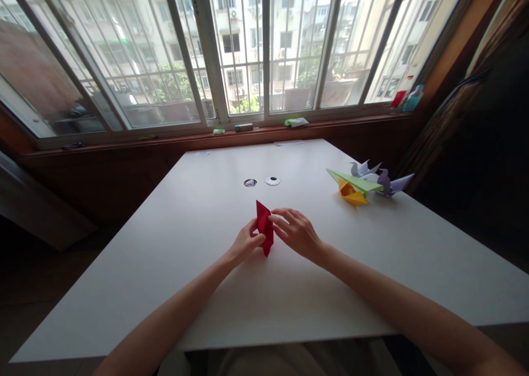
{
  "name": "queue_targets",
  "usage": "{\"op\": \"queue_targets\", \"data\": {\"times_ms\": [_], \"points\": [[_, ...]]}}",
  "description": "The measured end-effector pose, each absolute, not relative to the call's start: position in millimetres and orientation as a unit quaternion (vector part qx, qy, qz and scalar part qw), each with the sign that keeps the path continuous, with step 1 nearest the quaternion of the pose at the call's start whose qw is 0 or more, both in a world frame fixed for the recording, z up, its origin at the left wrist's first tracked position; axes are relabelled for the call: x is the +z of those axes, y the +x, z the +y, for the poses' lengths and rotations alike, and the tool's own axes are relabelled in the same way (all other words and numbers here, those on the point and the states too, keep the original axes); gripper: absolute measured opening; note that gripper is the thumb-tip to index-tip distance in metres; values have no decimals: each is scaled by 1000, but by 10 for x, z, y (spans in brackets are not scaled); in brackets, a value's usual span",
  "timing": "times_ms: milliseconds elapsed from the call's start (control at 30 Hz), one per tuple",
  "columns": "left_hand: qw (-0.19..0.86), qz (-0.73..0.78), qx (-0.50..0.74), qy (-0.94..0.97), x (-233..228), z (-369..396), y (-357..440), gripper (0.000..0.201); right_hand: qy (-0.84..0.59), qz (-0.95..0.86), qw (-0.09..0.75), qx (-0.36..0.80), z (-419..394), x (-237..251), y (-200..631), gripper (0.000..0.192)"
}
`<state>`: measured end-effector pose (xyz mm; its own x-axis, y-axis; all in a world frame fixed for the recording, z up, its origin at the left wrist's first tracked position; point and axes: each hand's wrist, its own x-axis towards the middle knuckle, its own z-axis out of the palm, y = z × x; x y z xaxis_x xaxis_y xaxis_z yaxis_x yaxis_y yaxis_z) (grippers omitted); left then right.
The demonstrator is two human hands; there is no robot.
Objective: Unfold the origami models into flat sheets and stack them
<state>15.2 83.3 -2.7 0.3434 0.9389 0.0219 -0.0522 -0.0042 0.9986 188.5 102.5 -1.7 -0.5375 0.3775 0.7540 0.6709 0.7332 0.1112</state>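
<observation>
On the white table, near its middle, I see a folded red paper. It stands up on one point, so its long way runs up and down, leaning a little. Starting left of the red paper, my left hand comes in low and pinches the paper's lower edge with thumb and fingers. Both hands touch it, so neither is nearer. Right of the red paper, my right hand pinches the upper edge with its fingertips, and the other fingers are loosely spread. Behind the red paper I see two small round holes in the table. Far to the right of the red paper sit other folded papers: a yellow one, a green one and purple ones, well apart from my hands.
</observation>
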Motion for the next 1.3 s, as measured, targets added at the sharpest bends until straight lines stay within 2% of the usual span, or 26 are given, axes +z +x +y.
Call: {"op": "queue_targets", "data": {"times_ms": [233,500,767,1067,1300], "points": [[610,389,378,577,83,857,75,29,-300,-862,325,-246,1039,36,1917,17],[610,400,352,587,121,880,46,21,-298,-897,283,-165,1061,49,1893,16],[589,433,343,590,53,892,50,24,-347,-886,306,-38,1029,25,1874,12],[587,440,370,570,20,866,94,30,-377,-856,352,15,1059,-31,1843,7],[643,419,384,514,38,888,43,34,-327,-868,374,14,1050,-4,1840,13]]}}
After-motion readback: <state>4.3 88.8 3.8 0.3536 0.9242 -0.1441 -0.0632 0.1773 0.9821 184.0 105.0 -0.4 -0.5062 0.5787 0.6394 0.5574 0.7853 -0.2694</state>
